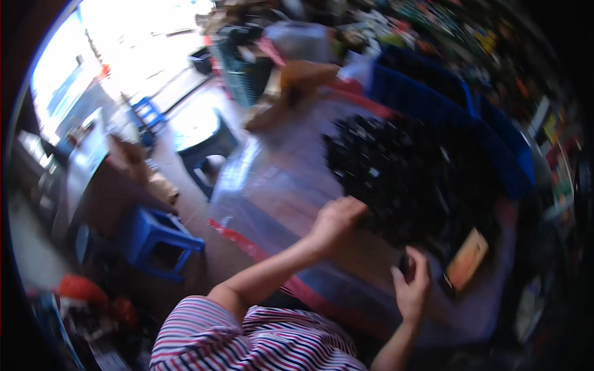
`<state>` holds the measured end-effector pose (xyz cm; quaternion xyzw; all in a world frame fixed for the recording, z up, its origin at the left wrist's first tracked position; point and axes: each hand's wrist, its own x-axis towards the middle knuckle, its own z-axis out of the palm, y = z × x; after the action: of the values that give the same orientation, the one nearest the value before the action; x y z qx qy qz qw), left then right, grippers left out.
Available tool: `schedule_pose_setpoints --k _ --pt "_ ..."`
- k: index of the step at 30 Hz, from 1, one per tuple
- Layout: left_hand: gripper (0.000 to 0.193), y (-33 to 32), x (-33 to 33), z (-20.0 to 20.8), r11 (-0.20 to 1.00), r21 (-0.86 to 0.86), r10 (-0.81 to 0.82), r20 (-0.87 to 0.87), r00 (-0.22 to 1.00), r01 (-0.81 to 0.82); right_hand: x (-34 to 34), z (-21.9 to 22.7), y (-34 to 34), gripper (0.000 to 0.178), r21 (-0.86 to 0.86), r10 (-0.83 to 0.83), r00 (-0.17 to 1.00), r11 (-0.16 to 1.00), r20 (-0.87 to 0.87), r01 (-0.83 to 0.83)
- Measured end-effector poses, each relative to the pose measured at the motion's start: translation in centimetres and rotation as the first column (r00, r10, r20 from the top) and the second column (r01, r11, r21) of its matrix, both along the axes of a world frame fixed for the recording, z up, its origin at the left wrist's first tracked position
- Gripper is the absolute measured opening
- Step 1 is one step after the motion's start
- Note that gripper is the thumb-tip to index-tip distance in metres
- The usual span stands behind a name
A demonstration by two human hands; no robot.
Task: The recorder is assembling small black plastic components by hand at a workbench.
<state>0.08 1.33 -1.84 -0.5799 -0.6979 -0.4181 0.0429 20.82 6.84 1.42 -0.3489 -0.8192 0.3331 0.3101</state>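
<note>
A large heap of small black pieces [396,167], plastic-looking and glinting in places, is spread over a table covered with clear plastic sheeting [278,179] with red edges. My left hand [337,221] is at the heap's near left edge, fingers curled together; what they hold, if anything, is hidden. Lower and to the right, my right hand [414,281] has thumb and fingers bent round a small dark piece, blurred by motion. Beside it, a tan wooden-looking block [467,260] with a dark hole near one end leans at the heap's near right edge.
Blue plastic crates [421,86] stand behind the heap, next to a brown paper-like wrapping [303,77]. Left of the table are a blue stool [158,241] and a dark round bin [204,145]. Mixed clutter piles up at the far right.
</note>
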Motion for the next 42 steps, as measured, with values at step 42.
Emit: schedule_pose_setpoints --k 42 --pt "0.012 0.9 4.3 1.6 0.920 0.304 -0.282 0.952 -0.120 0.246 -1.3 0.6 -1.7 0.019 -0.071 -0.063 0.969 0.996 -0.240 0.047"
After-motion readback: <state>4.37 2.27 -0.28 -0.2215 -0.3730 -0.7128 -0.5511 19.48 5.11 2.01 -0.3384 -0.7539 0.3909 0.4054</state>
